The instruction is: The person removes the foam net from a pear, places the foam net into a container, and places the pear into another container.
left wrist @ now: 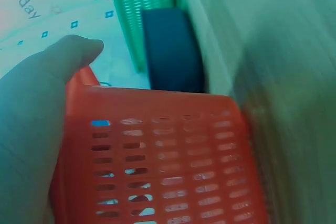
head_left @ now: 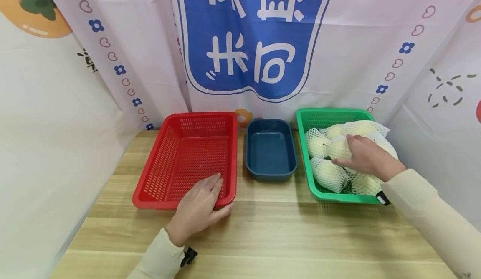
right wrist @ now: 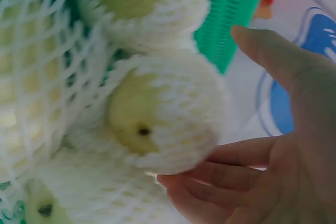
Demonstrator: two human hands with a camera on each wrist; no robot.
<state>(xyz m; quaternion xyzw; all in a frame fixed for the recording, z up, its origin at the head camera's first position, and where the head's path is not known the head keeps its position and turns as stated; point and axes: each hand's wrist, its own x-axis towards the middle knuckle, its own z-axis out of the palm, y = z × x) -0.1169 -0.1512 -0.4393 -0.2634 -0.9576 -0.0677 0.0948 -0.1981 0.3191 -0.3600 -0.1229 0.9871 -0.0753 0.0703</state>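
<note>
1. Fruit (right wrist: 168,111), pale, round, in white foam netting, lies in the perforated green basket (head_left: 313,187); the nearest's dark-dotted end faces the right wrist view, the front-left one's axis slants front-right.
2. Right grip (head_left: 366,155): spread, at the fruit.
3. Left grip (head_left: 201,204): spread over the latticed red basket's (head_left: 154,204) front rim.
4. Smooth blue tub (head_left: 271,155), lengthwise front-to-back, on the wood-grained tabletop (head_left: 285,237).

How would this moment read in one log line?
left hand: over near edge of red basket | right hand: at netted fruit in green basket | blue tray: between baskets
</note>
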